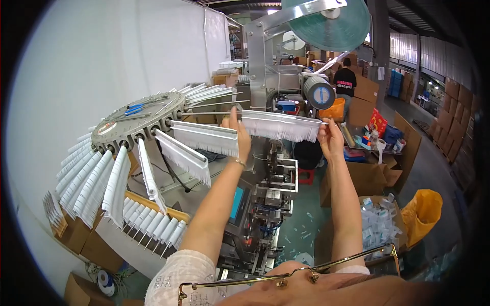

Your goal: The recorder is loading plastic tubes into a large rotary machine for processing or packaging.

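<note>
My right hand (331,138) pinches the outer end of a white fringed strip (280,125), which stretches level to the left with its fringe hanging down. My left hand (239,133) is beside the strip's other end, fingers stretched upward; whether they touch it is hard to tell. Left of that hand, a thin rod runs in line with the strip toward a round metal wheel (171,105). Other white fringed strips (204,136) hang on rods around the wheel. Blue-handled tools (134,109) lie on its top.
Below the wheel, a tray holds several white rolls (153,222). A machine with a screen (236,203) stands beneath my arms, a green film reel (332,23) above. At right are a box of small packets (375,224) and a yellow bag (422,217). A person (345,81) stands farther back.
</note>
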Motion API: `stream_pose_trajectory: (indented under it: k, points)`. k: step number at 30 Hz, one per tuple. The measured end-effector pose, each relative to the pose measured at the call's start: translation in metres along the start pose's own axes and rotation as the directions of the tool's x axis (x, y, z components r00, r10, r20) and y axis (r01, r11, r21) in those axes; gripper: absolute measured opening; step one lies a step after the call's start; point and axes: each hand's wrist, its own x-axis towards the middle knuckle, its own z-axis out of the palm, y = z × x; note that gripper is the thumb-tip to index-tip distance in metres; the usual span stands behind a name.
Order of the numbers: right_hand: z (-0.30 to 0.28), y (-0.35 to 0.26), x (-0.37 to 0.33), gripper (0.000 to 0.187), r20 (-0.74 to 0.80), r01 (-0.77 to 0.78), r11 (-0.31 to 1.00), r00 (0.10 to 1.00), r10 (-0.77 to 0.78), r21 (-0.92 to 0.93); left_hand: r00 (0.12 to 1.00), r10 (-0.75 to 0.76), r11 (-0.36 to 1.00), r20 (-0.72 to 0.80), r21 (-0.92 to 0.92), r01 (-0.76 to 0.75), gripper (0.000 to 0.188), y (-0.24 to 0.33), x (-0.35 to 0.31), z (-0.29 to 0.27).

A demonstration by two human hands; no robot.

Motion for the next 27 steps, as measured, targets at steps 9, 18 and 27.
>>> stream_pose_trajectory:
  k: [9, 18, 27]
  points:
    - [0.105, 0.084, 0.018, 0.026, 0.139, -0.033, 0.917, 0.986, 0.095, -0.397, 0.859, 0.093, 0.957, 0.504, -0.284, 0.063, 0.037, 0.063, -0.165, -0.124]
    - [0.125, 0.121, 0.018, 0.026, -0.012, -0.102, 0.989, 0.995, 0.101, -0.107, 0.316, 0.255, 0.913, 0.914, -0.335, 0.232, 0.018, 0.011, -0.172, -0.324]
    - [0.125, 0.131, 0.023, 0.038, 0.073, -0.001, 0.992, 0.997, 0.011, -0.127, 0.420, -0.339, 0.868, 0.842, 0.108, 0.485, 0.010, 0.008, -0.148, -0.446]
